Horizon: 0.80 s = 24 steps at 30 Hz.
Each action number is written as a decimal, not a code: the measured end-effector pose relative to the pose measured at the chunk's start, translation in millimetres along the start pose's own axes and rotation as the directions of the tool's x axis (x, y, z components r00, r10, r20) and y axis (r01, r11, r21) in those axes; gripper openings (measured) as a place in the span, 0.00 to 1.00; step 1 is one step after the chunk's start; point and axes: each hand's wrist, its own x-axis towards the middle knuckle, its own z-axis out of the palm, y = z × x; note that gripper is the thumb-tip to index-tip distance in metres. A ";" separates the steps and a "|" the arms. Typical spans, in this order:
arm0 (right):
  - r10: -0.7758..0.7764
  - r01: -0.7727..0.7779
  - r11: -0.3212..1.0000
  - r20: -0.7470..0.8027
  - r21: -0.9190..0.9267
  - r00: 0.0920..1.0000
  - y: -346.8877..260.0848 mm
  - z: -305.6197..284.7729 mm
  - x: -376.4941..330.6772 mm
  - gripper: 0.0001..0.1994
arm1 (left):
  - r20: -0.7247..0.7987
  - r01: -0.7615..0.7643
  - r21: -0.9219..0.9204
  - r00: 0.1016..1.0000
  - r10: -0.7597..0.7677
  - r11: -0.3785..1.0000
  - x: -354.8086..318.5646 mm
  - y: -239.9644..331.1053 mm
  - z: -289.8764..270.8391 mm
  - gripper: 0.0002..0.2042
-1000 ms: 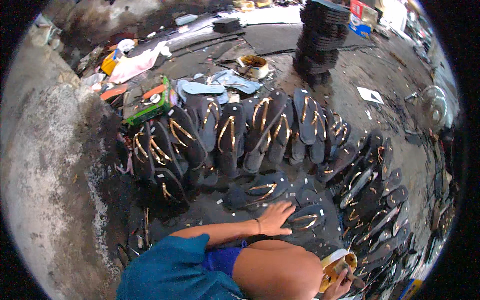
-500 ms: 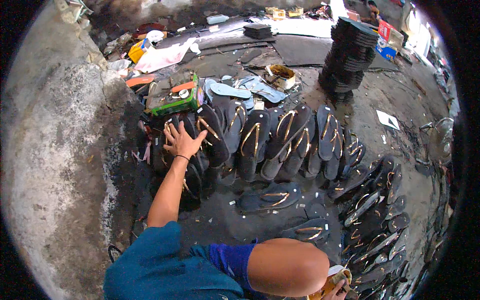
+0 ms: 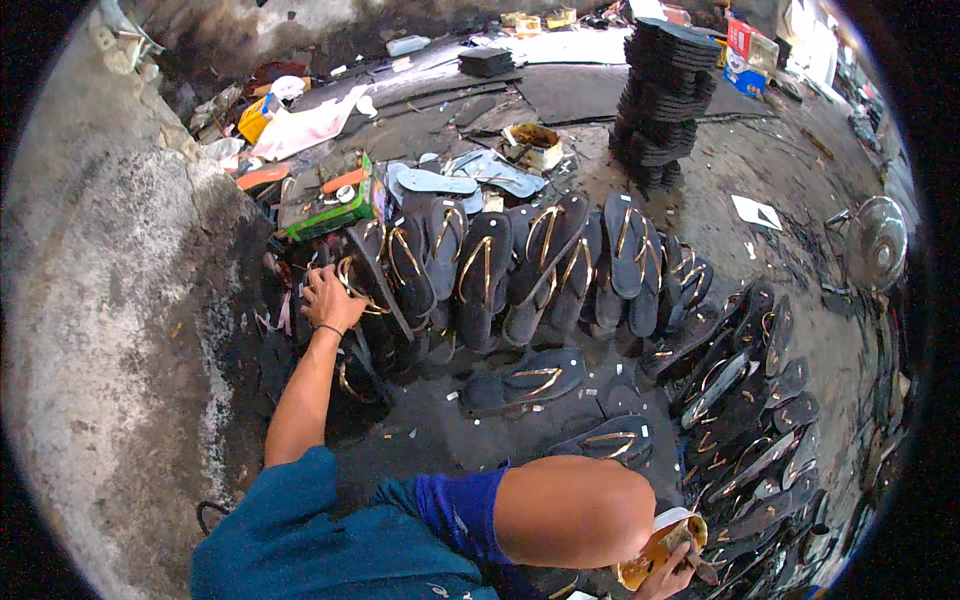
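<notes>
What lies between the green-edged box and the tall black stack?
In the head view, light-blue sandal soles lie nearest the green-edged box, then a brown-stained white tub nearer the tall black stack.

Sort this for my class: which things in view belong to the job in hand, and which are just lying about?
Apparently part of the job:
left hand, at a black sandal
right hand, holding a brownish piece at the open tub
other sandals

Apparently just lying about:
pale pink sheet
white paper
clear bottle
blue box
</notes>
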 end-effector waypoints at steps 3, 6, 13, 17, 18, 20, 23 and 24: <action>-0.061 0.062 0.997 -0.021 0.048 0.998 6.5 0.9 2.1 0.23 | -0.170 -0.142 -0.042 0.976 0.133 0.989 -8.2 -17.4 -8.4 0.36; -0.075 0.076 0.996 -0.025 0.049 0.997 10.5 0.9 3.2 0.23 | -0.356 -0.323 -0.066 0.892 0.280 0.944 -21.4 -24.0 -23.1 0.31; -0.061 0.054 0.990 0.049 0.131 0.997 66.3 -0.4 20.8 0.23 | -0.381 -0.734 -0.109 0.654 0.653 0.671 -106.5 73.8 -112.7 0.30; -0.018 0.003 0.983 0.082 0.182 0.996 75.7 4.4 21.2 0.23 | -0.269 -0.833 -0.356 0.524 0.808 0.422 -185.0 155.3 -73.0 0.37; -0.066 0.051 0.982 0.079 0.179 0.995 70.5 3.0 19.1 0.23 | -0.275 -0.849 -0.399 0.471 0.838 0.346 -205.4 175.3 -47.3 0.37; -0.074 0.048 0.985 0.154 0.164 0.985 52.3 1.1 7.7 0.22 | -0.105 -0.877 -0.307 0.417 0.903 0.370 -229.5 199.8 37.9 0.38; -0.158 0.139 0.978 0.124 0.153 0.980 60.0 -3.9 2.8 0.22 | 0.073 -0.851 -0.399 0.341 0.937 0.341 -247.0 212.9 107.4 0.41; -0.108 0.087 0.980 0.115 0.177 0.987 61.2 -9.8 -0.2 0.22 | 0.027 -0.857 -0.452 0.263 0.964 0.247 -247.4 214.0 102.6 0.41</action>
